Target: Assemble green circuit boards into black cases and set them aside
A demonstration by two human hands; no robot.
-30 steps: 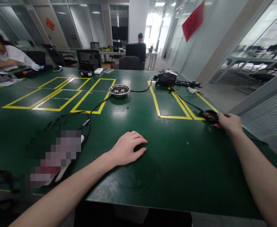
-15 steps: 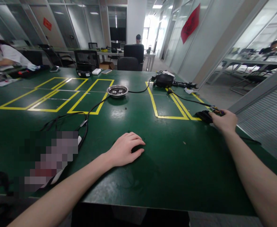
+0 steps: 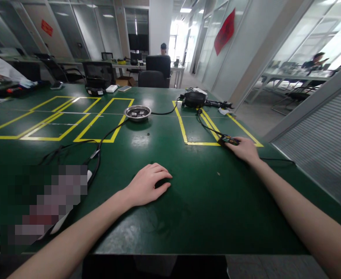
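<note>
My left hand (image 3: 150, 184) rests on the green table (image 3: 188, 221) near the middle, holding nothing. Its fingers are a little bent, with the thumb apart from them. On the right, my right hand (image 3: 246, 149) grips a small dark device (image 3: 229, 139) with coloured parts on top, low over or on the table beside the yellow tape. The fingers hide part of the device, and I cannot make out its exact kind. A black cable (image 3: 207, 126) runs from its far end toward a black bundle (image 3: 194, 99) at the back.
A shiny metal bowl (image 3: 138, 113) with small metal pieces stands mid-table. Yellow tape outlines (image 3: 182, 124) mark the surface. A blurred-out long object (image 3: 57, 197) and tangled cables (image 3: 99, 153) lie at left. Along the far edge are a black bag (image 3: 95, 90) and a white box (image 3: 111, 88).
My right hand has moved left with the dark device, from the table's right edge to the taped area. My left hand stays on the table. The view has shifted slightly right.
</note>
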